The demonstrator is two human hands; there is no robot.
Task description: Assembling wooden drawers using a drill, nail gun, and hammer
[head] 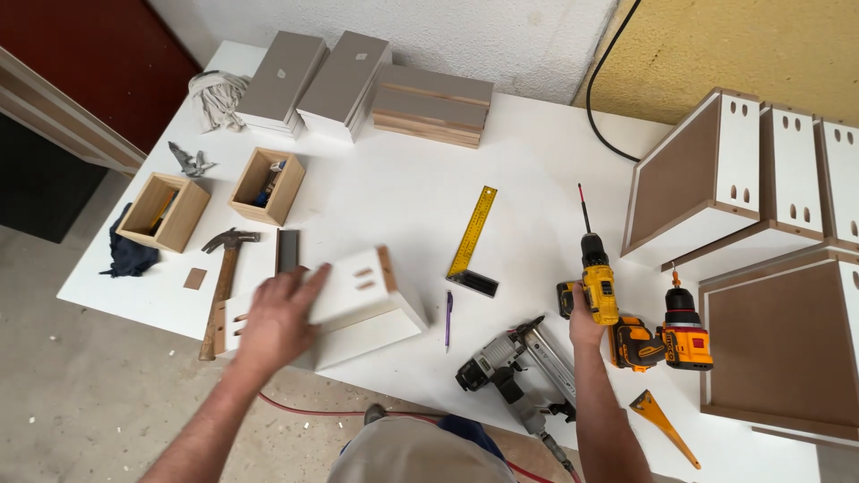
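On the white worktable (403, 192), we take the yellow try square (472, 234) near the middle as our landmark. Far beyond it, against the wall, lie three stacks of grey-topped panels (344, 80), the two left stacks each bearing a small pale rectangular sticker on top. Left of the square stand two open wooden boxes (215, 199), with a hammer (224, 273) lying below them. Just left of the square and nearer to us sits the white drawer piece (358, 304), a panel assembly with two slots cut near one end. Our left hand (277, 317) rests flat on top of this piece, palm down, arm stretched forward, fingers fairly spread and pressing on the white face rather than wrapped around it. Right of the square, our right hand (586, 326) grips the handle of a yellow cordless drill (598, 277), fingers wrapped around it, forearm straight, the bit pointing away from us. Touching that drill on its right lies an orange and black drill (667, 340). Below the square, near the table's near edge, lie a purple pen (448, 317) and a grey nail gun (519, 367). Far right of the square stand assembled white drawers (743, 170) with brown bottoms.
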